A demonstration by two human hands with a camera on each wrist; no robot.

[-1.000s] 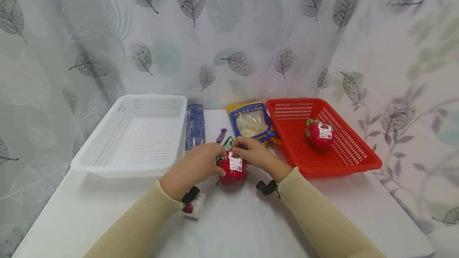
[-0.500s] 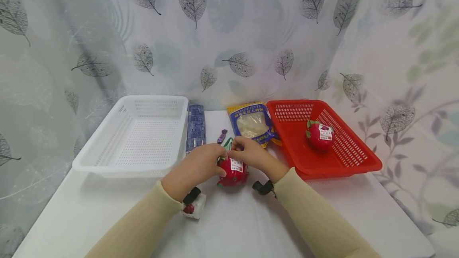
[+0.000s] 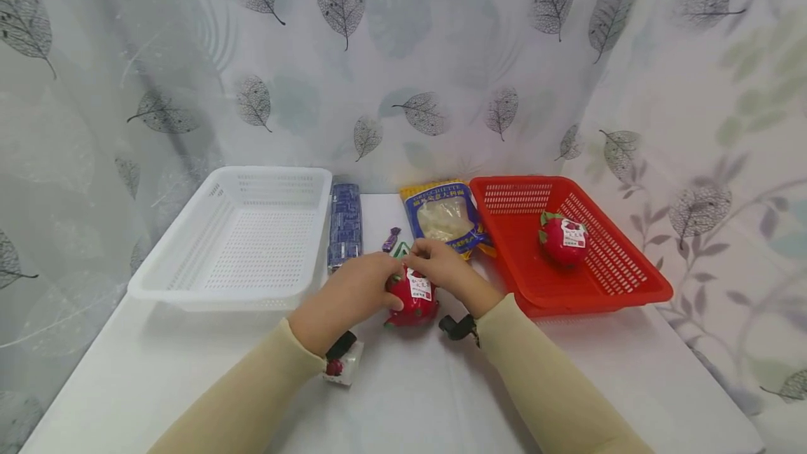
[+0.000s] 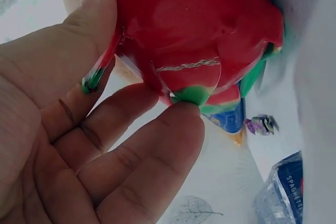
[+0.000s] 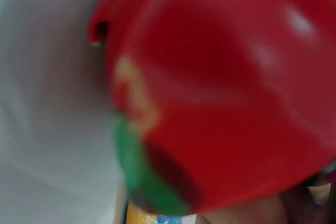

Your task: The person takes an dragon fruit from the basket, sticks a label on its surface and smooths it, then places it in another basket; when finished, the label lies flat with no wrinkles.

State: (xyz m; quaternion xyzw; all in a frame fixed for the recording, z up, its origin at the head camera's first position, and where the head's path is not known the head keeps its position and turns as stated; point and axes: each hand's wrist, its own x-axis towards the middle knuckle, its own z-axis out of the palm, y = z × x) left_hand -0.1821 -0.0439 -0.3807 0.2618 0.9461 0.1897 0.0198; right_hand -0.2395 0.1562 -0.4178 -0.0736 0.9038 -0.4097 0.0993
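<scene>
A red artificial dragon fruit (image 3: 412, 310) with green-tipped scales rests on the white table between both hands. On its upper side is a white printed label (image 3: 420, 287). My left hand (image 3: 349, 293) grips it from the left; in the left wrist view the thumb (image 4: 97, 14) and fingertips (image 4: 184, 121) touch its red skin. My right hand (image 3: 447, 268) bends over the top, thumb and forefinger pinching at the label's upper edge; the exact contact is hidden. Close by my left wrist lies a small white paper (image 3: 345, 364) printed with a dragon fruit.
At the left stands a white basket (image 3: 227, 296). A red basket (image 3: 539, 289) at the right holds another labelled dragon fruit (image 3: 563, 240). Behind the hands lie a blue spaghetti packet (image 3: 345, 223), a purple-wrapped candy (image 3: 391, 239) and a blue-and-yellow orecchiette bag (image 3: 444, 212).
The dragon fruit has turned slightly and its label now tilts a little. My right hand has shifted slightly left; the left hand keeps its grip.
</scene>
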